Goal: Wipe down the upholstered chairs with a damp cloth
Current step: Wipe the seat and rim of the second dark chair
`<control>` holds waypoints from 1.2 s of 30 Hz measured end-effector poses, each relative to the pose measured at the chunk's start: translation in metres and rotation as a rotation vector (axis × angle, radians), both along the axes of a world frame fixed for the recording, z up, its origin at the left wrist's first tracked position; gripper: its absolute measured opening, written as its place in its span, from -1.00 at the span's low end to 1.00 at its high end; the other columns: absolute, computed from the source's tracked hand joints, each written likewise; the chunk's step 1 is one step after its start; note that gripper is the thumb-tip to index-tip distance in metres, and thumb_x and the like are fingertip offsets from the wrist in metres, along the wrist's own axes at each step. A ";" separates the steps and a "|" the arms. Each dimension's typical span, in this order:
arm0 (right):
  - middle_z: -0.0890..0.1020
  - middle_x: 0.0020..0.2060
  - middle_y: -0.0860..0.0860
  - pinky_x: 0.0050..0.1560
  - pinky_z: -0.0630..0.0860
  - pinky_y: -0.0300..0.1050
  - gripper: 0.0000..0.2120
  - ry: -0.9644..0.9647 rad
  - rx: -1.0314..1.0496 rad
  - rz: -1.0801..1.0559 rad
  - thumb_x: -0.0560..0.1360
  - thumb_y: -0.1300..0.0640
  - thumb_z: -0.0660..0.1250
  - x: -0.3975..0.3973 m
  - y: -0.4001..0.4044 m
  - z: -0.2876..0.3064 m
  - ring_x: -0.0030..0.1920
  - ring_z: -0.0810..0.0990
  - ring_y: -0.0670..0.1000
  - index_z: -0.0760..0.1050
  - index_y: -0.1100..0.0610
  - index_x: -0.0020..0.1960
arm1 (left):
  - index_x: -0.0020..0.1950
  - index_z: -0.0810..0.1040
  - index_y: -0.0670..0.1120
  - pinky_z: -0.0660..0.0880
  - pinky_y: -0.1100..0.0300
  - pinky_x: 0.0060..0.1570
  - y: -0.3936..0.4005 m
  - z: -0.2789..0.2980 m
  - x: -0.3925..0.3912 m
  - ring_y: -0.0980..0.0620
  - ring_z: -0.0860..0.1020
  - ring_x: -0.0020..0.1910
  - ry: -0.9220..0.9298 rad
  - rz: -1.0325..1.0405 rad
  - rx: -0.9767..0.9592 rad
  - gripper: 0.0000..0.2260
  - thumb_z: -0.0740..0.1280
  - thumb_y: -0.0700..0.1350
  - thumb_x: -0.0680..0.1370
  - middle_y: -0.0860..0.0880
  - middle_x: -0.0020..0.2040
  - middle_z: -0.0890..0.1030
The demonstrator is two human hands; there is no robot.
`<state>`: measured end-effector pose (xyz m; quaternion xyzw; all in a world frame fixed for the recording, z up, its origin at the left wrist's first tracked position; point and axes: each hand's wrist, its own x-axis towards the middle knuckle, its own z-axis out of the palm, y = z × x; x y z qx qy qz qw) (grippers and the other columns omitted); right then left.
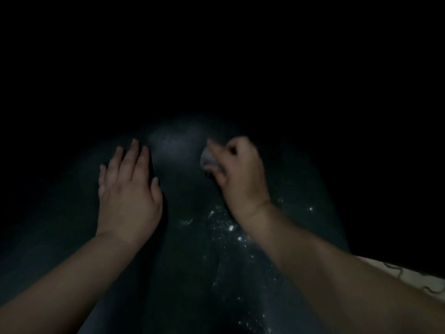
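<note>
The scene is very dark. A dark upholstered chair surface (183,189) fills the lower middle, lit faintly near its far end. My left hand (127,189) lies flat on it with straight fingers. My right hand (240,174) grips a small pale wadded cloth (208,159) and holds it against the surface, the cloth showing between thumb and fingers. Bright wet specks (228,227) glint on the surface below my right wrist.
A pale patterned fabric (414,278) shows at the lower right edge behind my right forearm. Everything beyond the chair surface is black and nothing can be made out there.
</note>
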<state>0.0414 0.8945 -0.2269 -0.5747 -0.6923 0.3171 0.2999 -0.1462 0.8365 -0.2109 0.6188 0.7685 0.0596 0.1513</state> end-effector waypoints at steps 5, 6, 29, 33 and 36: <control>0.56 -0.05 0.23 -0.09 0.55 -0.05 -0.90 -0.146 0.059 -0.267 0.51 0.10 0.39 0.045 -0.002 -0.001 -0.08 0.60 0.13 0.46 0.03 -0.10 | 0.51 0.23 -0.17 0.01 -0.16 0.47 0.000 0.001 -0.005 -0.15 0.09 0.51 -0.021 -0.009 -0.012 -0.51 0.22 -0.12 0.59 -0.11 0.54 0.18; 0.56 -0.01 0.25 -0.05 0.46 -0.14 -0.93 -0.214 0.036 -0.324 0.54 0.12 0.35 0.059 0.006 0.004 -0.06 0.55 0.09 0.48 0.01 -0.01 | 0.51 0.23 -0.17 0.02 -0.15 0.47 -0.001 0.001 -0.007 -0.15 0.09 0.51 -0.021 -0.023 -0.010 -0.52 0.19 -0.10 0.60 -0.11 0.54 0.18; 0.36 -0.02 0.02 0.00 0.33 -0.25 -0.59 -0.457 0.213 -0.007 0.48 0.13 0.38 0.032 -0.037 -0.005 0.00 0.29 -0.12 0.50 0.00 0.32 | 0.46 0.34 -0.13 0.18 -0.17 0.43 -0.069 0.007 -0.033 -0.16 0.18 0.48 -0.051 -0.116 0.013 -0.55 0.26 -0.12 0.58 -0.14 0.50 0.25; 0.45 -0.02 0.25 -0.08 0.51 -0.15 -0.91 -0.201 0.100 -0.029 0.49 0.14 0.41 -0.032 -0.041 -0.007 -0.04 0.51 0.02 0.52 0.12 -0.05 | 0.45 0.36 -0.14 0.20 -0.18 0.42 -0.084 0.008 -0.031 -0.19 0.20 0.47 -0.064 -0.081 0.011 -0.53 0.32 -0.14 0.54 -0.17 0.50 0.26; 0.49 -0.06 0.25 -0.17 0.51 0.04 -0.79 -0.213 0.225 0.341 0.49 0.07 0.35 -0.033 -0.089 -0.001 -0.10 0.53 0.20 0.58 0.09 0.11 | 0.46 0.35 -0.12 0.21 -0.19 0.41 -0.092 0.007 -0.025 -0.19 0.19 0.48 -0.069 -0.061 0.007 -0.52 0.31 -0.12 0.54 -0.16 0.51 0.24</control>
